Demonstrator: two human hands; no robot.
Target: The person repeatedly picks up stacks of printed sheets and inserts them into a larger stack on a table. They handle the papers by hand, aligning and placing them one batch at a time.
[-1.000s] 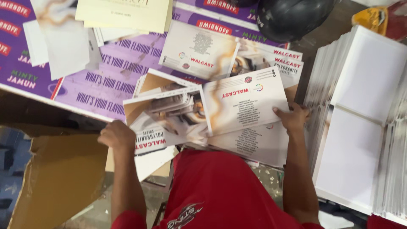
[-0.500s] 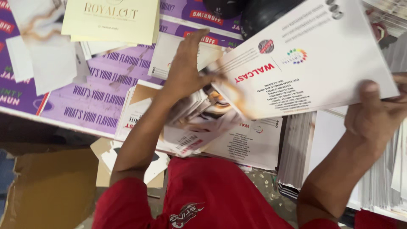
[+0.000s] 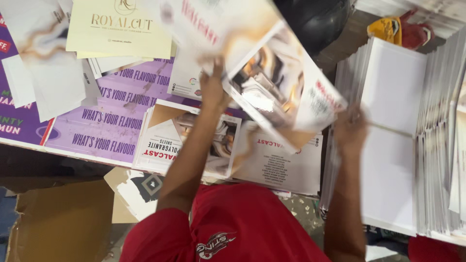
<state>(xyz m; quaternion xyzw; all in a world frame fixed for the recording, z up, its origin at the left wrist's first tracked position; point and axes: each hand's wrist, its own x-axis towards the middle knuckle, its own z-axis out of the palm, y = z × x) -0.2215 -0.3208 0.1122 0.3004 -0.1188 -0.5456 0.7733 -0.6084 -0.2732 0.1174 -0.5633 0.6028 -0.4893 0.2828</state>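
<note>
My left hand [image 3: 213, 90] and my right hand [image 3: 350, 128] both grip a large glossy printed sheet [image 3: 276, 92], lifted above the table. It is blurred and bent along a fold. The left hand pinches the sheet near its middle, and the right hand holds its lower right corner. Below them a stack of similar printed sheets [image 3: 165, 140] with red lettering lies on the table. Another white printed sheet [image 3: 286, 165] sits beside that stack on the right.
Purple posters [image 3: 107, 116] cover the table at left, with a cream card [image 3: 119, 29] and white papers on top. Tall stacks of white sheets [image 3: 393, 136] stand at right. A black helmet [image 3: 315, 19] lies at the back. A cardboard box [image 3: 58, 223] sits below the table edge.
Both hands left the stack and raised one printed sheet. It has swung from the right toward the middle and is now bent between the two hands.
</note>
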